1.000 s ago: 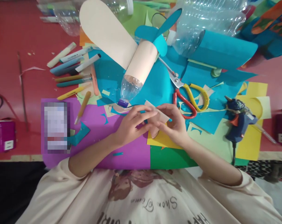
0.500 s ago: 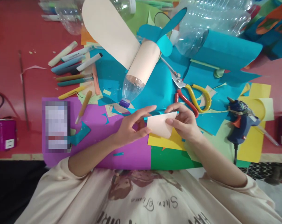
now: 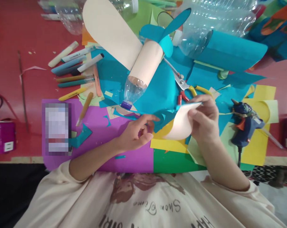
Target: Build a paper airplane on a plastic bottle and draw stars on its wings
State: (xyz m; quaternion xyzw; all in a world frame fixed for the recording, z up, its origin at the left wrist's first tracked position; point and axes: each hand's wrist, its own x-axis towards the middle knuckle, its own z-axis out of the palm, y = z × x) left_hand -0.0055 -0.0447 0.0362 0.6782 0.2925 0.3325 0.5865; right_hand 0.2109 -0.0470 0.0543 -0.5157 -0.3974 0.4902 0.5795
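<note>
Between the thumb and fingers of my right hand I pinch a pale paper piece by its upper right corner; it curves down and leftward, its lower edge above a yellow sheet. My left hand holds nothing: its fingers are loosely curled, the index reaching towards the paper without touching it, the thumb apart from the index, all above a purple sheet. Beyond my hands lies a clear bottle with a blue cap, a pale paper sleeve around its body and teal blades at the far end. The scissors lie just past my right hand, their handles partly hidden, and a blue glue gun rests farther right
</note>
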